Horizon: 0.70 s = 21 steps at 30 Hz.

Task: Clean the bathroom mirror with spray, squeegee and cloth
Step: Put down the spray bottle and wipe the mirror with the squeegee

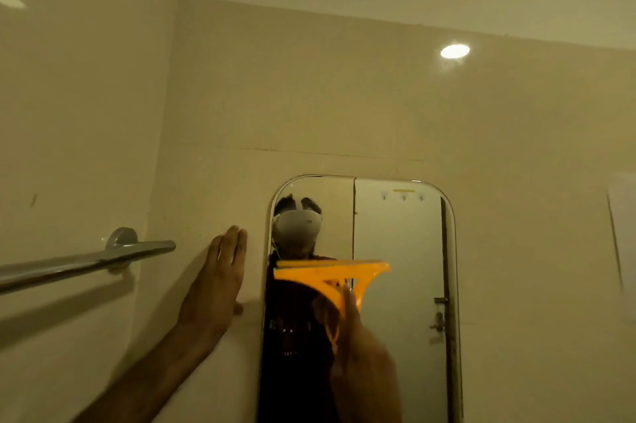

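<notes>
A tall mirror (399,233) with rounded top corners hangs on the beige wall. An orange squeegee (330,272) lies with its blade level against the glass, about a third of the way down from the top edge. My right hand (361,357) grips the squeegee's handle from below, one finger stretched up along it. My left hand (215,288) presses flat on the wall just left of the mirror, fingers straight and pointing up. No spray bottle or cloth shows.
A chrome towel bar (86,260) juts from the left wall at hand height, close to my left forearm. The mirror reflects a person wearing a headset and a door with a latch. A light glare (455,51) shines on the wall above.
</notes>
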Tool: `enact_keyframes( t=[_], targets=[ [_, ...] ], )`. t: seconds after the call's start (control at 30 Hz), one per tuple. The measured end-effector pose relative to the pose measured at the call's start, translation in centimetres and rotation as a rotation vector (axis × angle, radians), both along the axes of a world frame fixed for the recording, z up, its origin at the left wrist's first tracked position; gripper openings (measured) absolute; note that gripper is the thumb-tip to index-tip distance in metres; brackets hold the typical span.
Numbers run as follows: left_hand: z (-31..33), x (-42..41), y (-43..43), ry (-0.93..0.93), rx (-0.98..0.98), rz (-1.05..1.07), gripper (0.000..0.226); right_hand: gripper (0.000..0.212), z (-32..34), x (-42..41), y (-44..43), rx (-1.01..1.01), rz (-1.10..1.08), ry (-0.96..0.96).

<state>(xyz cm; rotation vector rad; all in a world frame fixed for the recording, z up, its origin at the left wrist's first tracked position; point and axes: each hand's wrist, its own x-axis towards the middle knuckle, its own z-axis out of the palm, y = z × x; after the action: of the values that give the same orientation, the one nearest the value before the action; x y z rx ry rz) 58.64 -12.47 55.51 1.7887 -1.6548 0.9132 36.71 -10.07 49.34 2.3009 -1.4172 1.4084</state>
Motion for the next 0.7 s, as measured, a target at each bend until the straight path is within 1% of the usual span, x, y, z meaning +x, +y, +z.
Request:
enact_keyframes(
  t=[0.03,0.1,0.17,0.2,0.3,0.37,0.43,0.5,0.53,0.6,0.63,0.7],
  targets=[
    [-0.1,0.0,-0.4,0.005,0.013,0.015,0.131,0.07,1.9,-0.6,-0.7,-0.119,-0.009,-0.082],
    [-0.8,0.3,-1.2,-0.008,0.031,0.044,0.133,0.067,6.9,-2.4,-3.2,-0.241,-0.034,-0.266],
    [-0.6,0.4,-1.8,-0.048,0.021,0.08,0.133,0.067,11.7,-3.6,-3.5,-0.266,-0.061,-0.288],
    [-0.5,0.2,-1.8,-0.057,0.021,0.102,0.133,0.067,12.8,-4.0,-3.8,-0.263,-0.085,-0.278],
    [-0.6,0.2,-2.2,-0.063,0.02,0.116,0.131,0.068,11.0,-4.3,-4.7,-0.251,-0.122,-0.214],
    [-0.8,0.2,-2.4,-0.062,0.008,0.103,0.129,0.071,7.2,-4.3,-5.3,-0.244,-0.06,-0.197],
    [-0.9,0.1,-2.4,-0.07,-0.011,0.096,0.128,0.072,1.9,-3.8,-5.3,-0.158,-0.005,-0.147],
    [-1.2,-0.2,-2.1,-0.058,0.001,0.104,0.127,0.075,-2.9,-3.3,-4.2,-0.016,0.0,-0.078],
    [-1.3,-0.3,-2.1,-0.047,0.009,0.094,0.128,0.076,-4.7,-3.2,-3.8,0.038,-0.004,-0.054],
    [-1.5,-0.5,-1.9,-0.032,0.013,0.085,0.132,0.075,-5.4,-3.5,-2.8,0.112,0.006,-0.031],
    [-1.7,-0.6,-2.0,-0.042,0.015,0.096,0.134,0.071,-4.4,-3.7,-2.6,0.085,0.021,-0.085],
    [-1.8,-0.5,-2.3,-0.081,0.012,0.132,0.138,0.057,-0.6,-4.0,-2.6,-0.054,0.058,-0.356]
  ],
)
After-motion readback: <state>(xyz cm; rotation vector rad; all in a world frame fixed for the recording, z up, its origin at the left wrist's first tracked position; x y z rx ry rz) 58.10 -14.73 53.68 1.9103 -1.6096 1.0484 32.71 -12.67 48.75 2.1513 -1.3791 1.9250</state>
